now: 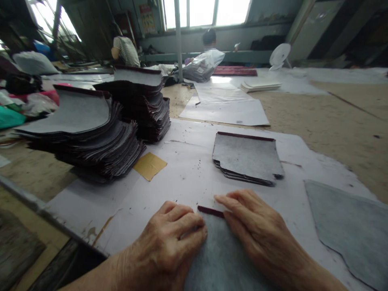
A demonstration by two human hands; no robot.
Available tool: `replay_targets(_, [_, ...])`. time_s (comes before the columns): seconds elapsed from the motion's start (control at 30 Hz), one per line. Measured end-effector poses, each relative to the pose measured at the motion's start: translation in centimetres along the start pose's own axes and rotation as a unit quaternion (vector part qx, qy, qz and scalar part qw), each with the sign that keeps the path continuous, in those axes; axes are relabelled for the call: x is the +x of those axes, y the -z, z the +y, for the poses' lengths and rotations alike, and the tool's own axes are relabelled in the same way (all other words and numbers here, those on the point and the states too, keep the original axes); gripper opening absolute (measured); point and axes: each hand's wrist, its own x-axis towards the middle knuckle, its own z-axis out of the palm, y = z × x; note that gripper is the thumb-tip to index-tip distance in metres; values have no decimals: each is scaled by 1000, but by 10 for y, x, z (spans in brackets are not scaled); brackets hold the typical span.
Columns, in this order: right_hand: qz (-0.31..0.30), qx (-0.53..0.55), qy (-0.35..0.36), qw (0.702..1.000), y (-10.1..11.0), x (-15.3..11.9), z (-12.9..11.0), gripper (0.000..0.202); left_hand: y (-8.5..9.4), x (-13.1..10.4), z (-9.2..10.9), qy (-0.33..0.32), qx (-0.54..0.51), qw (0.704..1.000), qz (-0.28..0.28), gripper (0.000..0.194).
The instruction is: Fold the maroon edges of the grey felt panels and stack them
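A grey-blue sheet (222, 258) with a narrow dark red strip (209, 211) along its far edge lies in front of me on white paper. My left hand (174, 234) rests on the sheet's left side, its fingers curled and pressed together near the strip's left end; anything between them is hidden. On the right side, my right hand (257, 230) touches the strip's right part, with thumb and fingers apart and stretched forward. Beyond the hands lies a small pile of similar grey pieces (245, 155) with a dark red far edge.
Two tall stacks of dark-edged pieces, a nearer one (81, 113) and a farther one (139, 76), stand at the left. A yellow square (150, 165) lies beside them. Another grey sheet (351, 230) is at the right. Two people are in the background.
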Motion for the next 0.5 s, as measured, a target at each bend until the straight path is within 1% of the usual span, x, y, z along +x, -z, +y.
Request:
replay_targets(0.07, [4,-17,-25,1000,4,-1,3,17,0,0,1,3,-2,1000,6,24])
replay_targets(0.13, [-16,-37,-51,998,8,-2,3,9,-2,-3,0,-3,0,1000,30,24])
replay_targets(0.2, [-39,-39,-86,995,10,-3,-1,5,-5,-7,-5,-20,-1,997,81,25])
replay_targets(0.27, [-37,-28,-108,993,10,-3,-5,8,-9,-9,-14,-41,9,990,135,27])
replay_targets(0.33, [1,-19,-86,996,6,-3,-8,12,-13,-5,-26,-60,59,982,169,30])
replay_targets(0.4, [60,-18,-32,998,0,-3,-6,14,-21,7,-34,-96,118,971,184,33])
replay_targets(0.47, [109,-15,23,994,-5,-3,-3,13,-30,20,-37,-131,143,960,201,29])
replay_targets(0.5, [129,-16,43,991,-6,-3,-1,13,-34,27,-36,-136,144,958,209,28])
